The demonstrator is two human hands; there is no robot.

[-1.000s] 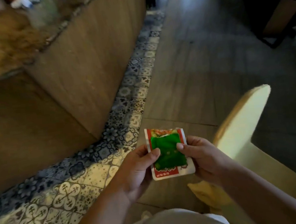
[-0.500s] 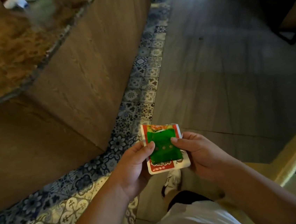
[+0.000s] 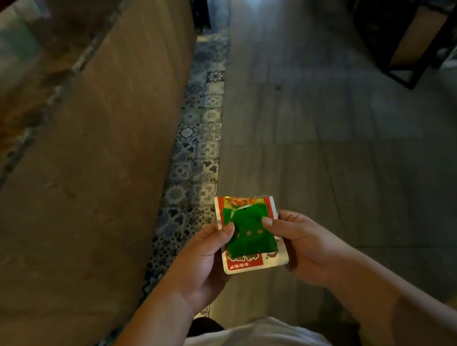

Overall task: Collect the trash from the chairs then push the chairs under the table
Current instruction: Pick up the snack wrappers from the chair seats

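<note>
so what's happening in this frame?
A person holds a red and white wrapper with a smaller green wrapper on top, pinched by the left hand and right hand, thumbs pressing the green one. They stand on the grey floor beside a wooden counter. No chair is clearly in view.

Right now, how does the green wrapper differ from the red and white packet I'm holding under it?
The green wrapper is smaller and lies on top; the red and white packet is larger, showing past it at top and bottom. The green wrapper is plain and crinkled with a ragged lower edge; the packet has print and a smoother rounded border. Both are flat, and the left hand and right hand pinch the stack together, thumbs on the green wrapper.
</note>
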